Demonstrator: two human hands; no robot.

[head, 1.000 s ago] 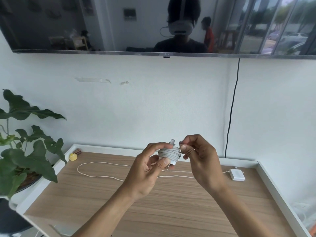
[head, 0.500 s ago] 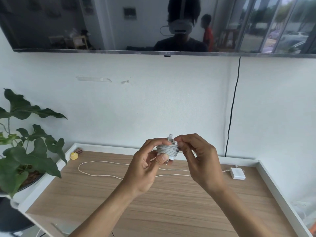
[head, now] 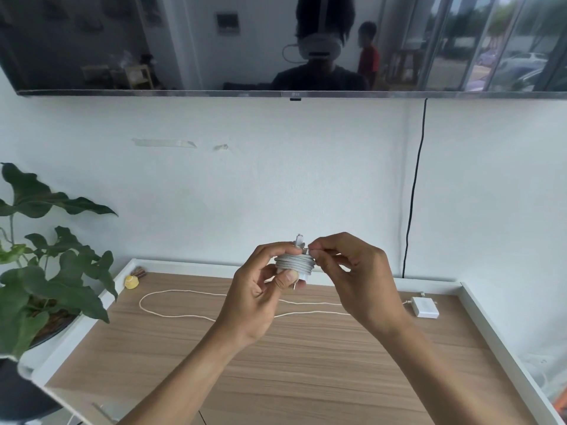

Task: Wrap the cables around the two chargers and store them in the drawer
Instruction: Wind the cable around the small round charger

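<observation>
My left hand (head: 256,297) grips a white charger (head: 294,265) with grey cable wound round it, held in the air above the wooden tabletop (head: 306,363). My right hand (head: 356,280) pinches the cable's connector end at the top of the coil. The charger's metal prongs point down by my left thumb. A second white charger (head: 425,307) lies at the right rear of the table. Its white cable (head: 196,303) lies unwound in a long loop across the back of the table. No drawer shows in the frame.
A leafy potted plant (head: 46,286) stands off the table's left edge. A small yellow object (head: 132,282) sits at the rear left corner. A white raised rim (head: 503,348) borders the table. A black cable (head: 414,191) hangs down the wall below a mounted television (head: 276,44).
My right hand has shifted slightly left and brought the connector end against the top of the coil. My left hand keeps the wound charger in about the same place.
</observation>
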